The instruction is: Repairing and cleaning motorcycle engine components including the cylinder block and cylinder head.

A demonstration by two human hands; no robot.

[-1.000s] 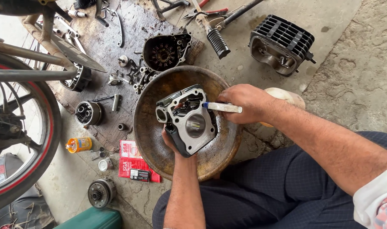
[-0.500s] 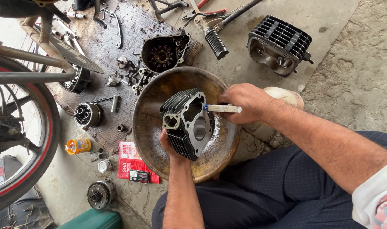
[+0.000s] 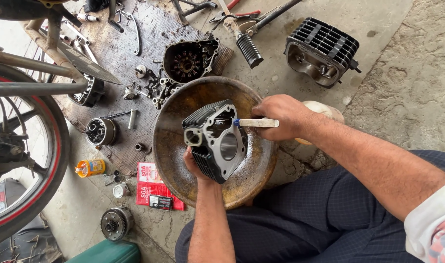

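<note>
The left hand (image 3: 195, 163) is gripping a dark finned engine cylinder (image 3: 216, 139) from below, fingers clenched around its lower fins, holding it tilted above the middle of a rusty round metal basin (image 3: 176, 160) that is sitting on the concrete floor (image 3: 407, 87). The right hand (image 3: 283, 117) is reaching in from the basin's right side, its fingers grasping a pale brush handle (image 3: 256, 123) whose tip is touching the cylinder's upper face. Just left of the basin, red packets (image 3: 152, 187) and a small orange bottle (image 3: 90, 168) are lying on the floor, with a round clutch part (image 3: 115, 223) nearer the camera. Beyond the basin, a black engine cover (image 3: 189, 61) is resting on a dirty mat (image 3: 135, 44). Further right of it, a finned cylinder head (image 3: 321, 51) is standing on the floor. A motorcycle wheel (image 3: 47, 175) is showing well left of the basin.
</note>
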